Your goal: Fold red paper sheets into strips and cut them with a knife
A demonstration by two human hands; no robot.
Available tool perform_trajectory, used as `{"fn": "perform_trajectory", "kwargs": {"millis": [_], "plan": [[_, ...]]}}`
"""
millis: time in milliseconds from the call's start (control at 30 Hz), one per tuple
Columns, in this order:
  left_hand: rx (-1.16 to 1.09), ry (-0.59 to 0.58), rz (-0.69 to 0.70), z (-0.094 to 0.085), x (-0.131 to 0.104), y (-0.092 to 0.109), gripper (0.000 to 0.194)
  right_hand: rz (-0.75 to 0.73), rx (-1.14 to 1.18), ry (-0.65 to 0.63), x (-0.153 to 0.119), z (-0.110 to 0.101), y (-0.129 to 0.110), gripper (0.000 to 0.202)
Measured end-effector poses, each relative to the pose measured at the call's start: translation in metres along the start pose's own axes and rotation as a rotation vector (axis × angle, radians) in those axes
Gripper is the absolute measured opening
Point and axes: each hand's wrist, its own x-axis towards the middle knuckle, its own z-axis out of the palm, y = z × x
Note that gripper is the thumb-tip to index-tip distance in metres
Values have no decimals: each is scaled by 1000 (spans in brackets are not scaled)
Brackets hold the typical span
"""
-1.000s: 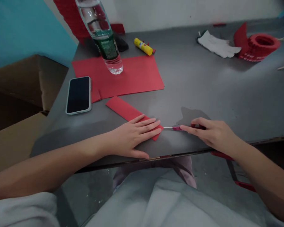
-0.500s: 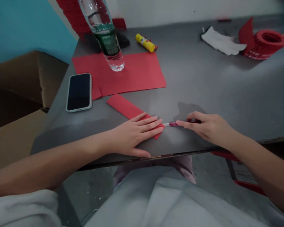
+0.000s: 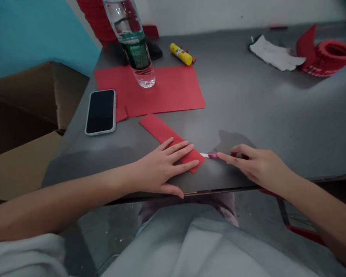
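Observation:
My left hand [image 3: 164, 165] lies flat with its fingers spread over the lower end of a folded red paper strip [image 3: 158, 129]. Its thumb rests by the front edge of the table. From the right, my right hand [image 3: 255, 163] grips a utility knife [image 3: 213, 156] with a pink-purple handle, index finger stretched along the top. The knife's pale blade meets the strip's right-hand corner; whether its tip is inside the fold I cannot tell. Most of the handle is hidden in the hand.
Red paper sheets [image 3: 173, 90] lie behind, with a water bottle [image 3: 138, 54] standing on them. A phone [image 3: 101, 111] overlaps their left edge. Further back are a glue stick [image 3: 181, 54], a white glove [image 3: 273, 54] and a red roll [image 3: 328, 59]. Cardboard boxes [image 3: 70, 90] stand left.
My left hand's fingers have spread and drawn back slightly to the left, baring more of the strip's corner. The knife stays at that corner. The whole view has shifted a little.

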Motion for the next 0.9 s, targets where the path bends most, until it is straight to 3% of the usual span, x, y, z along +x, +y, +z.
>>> {"fn": "perform_trajectory", "kwargs": {"millis": [133, 333, 900], "plan": [[-62, -28, 108, -3, 6, -11, 74, 30, 11, -51, -19, -7, -9, 50], [-52, 26, -18, -2, 6, -5, 79, 89, 13, -71, -24, -8, -18, 55], [-94, 72, -1, 1, 7, -5, 78, 30, -22, 0, 19, 5, -2, 41]]}}
